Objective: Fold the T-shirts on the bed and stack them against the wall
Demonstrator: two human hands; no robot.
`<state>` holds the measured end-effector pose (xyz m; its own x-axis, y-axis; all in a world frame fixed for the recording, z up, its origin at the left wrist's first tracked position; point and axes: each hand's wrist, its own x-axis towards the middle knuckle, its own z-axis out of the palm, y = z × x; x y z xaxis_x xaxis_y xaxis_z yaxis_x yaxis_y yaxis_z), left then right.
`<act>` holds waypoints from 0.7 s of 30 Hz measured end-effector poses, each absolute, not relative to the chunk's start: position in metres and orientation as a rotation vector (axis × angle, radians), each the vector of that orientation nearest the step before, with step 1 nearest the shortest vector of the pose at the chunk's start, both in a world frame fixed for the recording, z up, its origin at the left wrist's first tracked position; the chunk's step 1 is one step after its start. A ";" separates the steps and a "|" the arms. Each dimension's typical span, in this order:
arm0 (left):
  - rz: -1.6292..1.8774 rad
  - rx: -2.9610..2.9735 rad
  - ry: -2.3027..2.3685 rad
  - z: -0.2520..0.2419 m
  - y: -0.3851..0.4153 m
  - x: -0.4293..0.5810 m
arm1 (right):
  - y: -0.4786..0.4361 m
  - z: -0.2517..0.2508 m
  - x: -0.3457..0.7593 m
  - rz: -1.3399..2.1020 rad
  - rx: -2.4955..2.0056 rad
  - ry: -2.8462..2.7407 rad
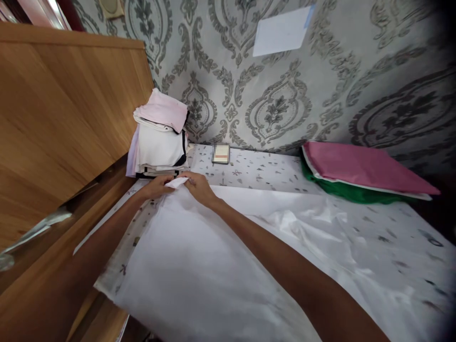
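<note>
A large white cloth [185,256] spreads over the patterned surface and hangs past its near edge. At its far left corner, my left hand [156,187] pinches the cloth's edge. Close beside it, my right hand [199,188] grips the same edge, with a small folded bit of fabric showing between the two hands. To the right of my right arm the cloth lies in loose wrinkles. Just beyond my hands stands a stack of folded clothes [162,145], white and lilac with a pink piece on top.
A small framed card [221,154] sits near the wallpapered wall. Pink folded fabric [366,166] lies on green fabric [352,191] at the right. A wooden panel [71,104] rises at the left. White paper [283,31] is on the wall.
</note>
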<state>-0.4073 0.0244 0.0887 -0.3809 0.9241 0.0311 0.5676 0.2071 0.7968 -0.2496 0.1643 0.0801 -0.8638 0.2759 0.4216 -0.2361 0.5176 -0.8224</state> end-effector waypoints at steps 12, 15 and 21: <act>1.367 0.891 1.931 0.083 -0.001 -0.411 | 0.168 0.085 -0.265 1.265 -0.238 -2.250; 1.443 0.846 1.869 0.074 0.004 -0.402 | 0.168 0.095 -0.271 1.257 -0.205 -2.223; 1.474 0.805 1.891 0.068 0.007 -0.397 | 0.179 0.113 -0.280 1.202 -0.180 -2.182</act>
<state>-0.3972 0.0075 0.0676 -0.6339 0.7679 -0.0927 0.0973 0.1981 0.9753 -0.2796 0.1787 0.1128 -0.7906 0.4023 0.4617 -0.1754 0.5736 -0.8001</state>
